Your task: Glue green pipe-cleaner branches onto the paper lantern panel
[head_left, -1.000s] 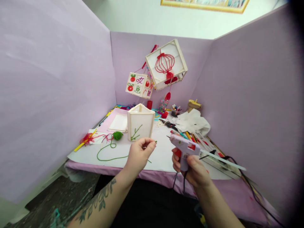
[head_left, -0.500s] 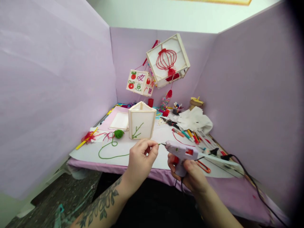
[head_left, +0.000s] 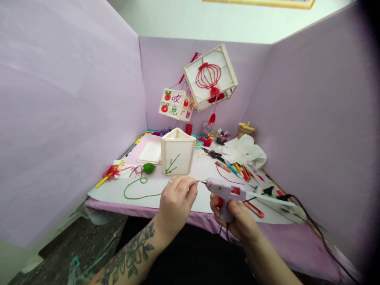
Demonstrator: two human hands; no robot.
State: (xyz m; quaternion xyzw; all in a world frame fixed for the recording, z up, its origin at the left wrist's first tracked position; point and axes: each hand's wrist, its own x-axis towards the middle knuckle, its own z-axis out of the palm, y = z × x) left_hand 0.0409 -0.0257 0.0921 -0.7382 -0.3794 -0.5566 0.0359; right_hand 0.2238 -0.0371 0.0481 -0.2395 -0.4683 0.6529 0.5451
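My left hand [head_left: 178, 198] pinches the end of a green yarn strand [head_left: 139, 197], which trails across the white work surface from a green yarn ball [head_left: 149, 168]. A pale purple glue gun [head_left: 224, 190] is gripped in my right hand [head_left: 234, 217], its nozzle pointing left, close to the short yarn tip at my left fingertips. Whether nozzle and yarn touch is too small to tell. Just beyond my left hand stands an upright three-sided lantern [head_left: 178, 152] with wooden edges and white panels; a green branch shape marks its front panel.
Two decorated box lanterns [head_left: 210, 77] hang above the table's back. Markers [head_left: 234, 170], white crumpled paper [head_left: 245, 149] and orange scissors [head_left: 254, 209] lie at right, beside a black cable [head_left: 320, 233]. Red threads and a yellow stick [head_left: 109, 174] lie left. Purple walls enclose the table.
My left hand has turned slightly, its fingers more closed around the yarn end. The glue gun has shifted a little left. The view has tilted slightly.
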